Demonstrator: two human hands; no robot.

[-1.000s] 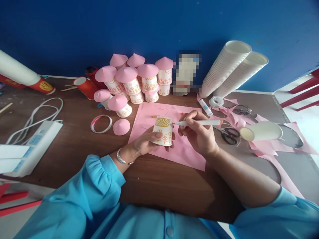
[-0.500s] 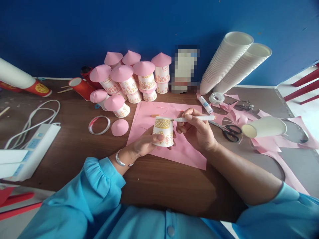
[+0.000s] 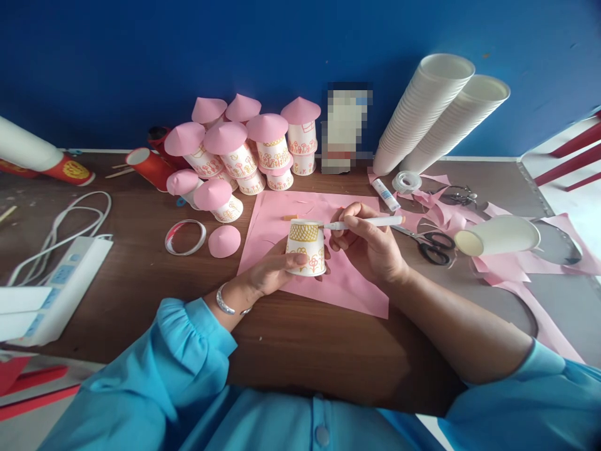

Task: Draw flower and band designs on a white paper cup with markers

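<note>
My left hand (image 3: 277, 268) is wrapped round an upside-down white paper cup (image 3: 306, 249), thumb across its front. Yellow cross-hatching runs round the cup's upper part, and red and yellow flowers are drawn below. Between the fingers of my right hand (image 3: 369, 241) is a white marker pen (image 3: 370, 223), its tip at the cup's right upper edge. Beneath both hands lies a pink sheet of paper (image 3: 350, 294). An orange pen cap (image 3: 290, 218) rests on the sheet just behind the cup.
Decorated cups with pink cone roofs (image 3: 225, 138) stand at the back. To the right are tall cup stacks (image 3: 422, 113), a glue stick (image 3: 385, 195), clear tape (image 3: 406, 181), scissors (image 3: 434, 244), a lying cup (image 3: 502, 236) and pink scraps. A power strip (image 3: 70, 288) lies left, near a tape ring (image 3: 185, 237).
Both hands keep nearly the same pose, with the pen still at the cup's edge. The whole view has shifted slightly.
</note>
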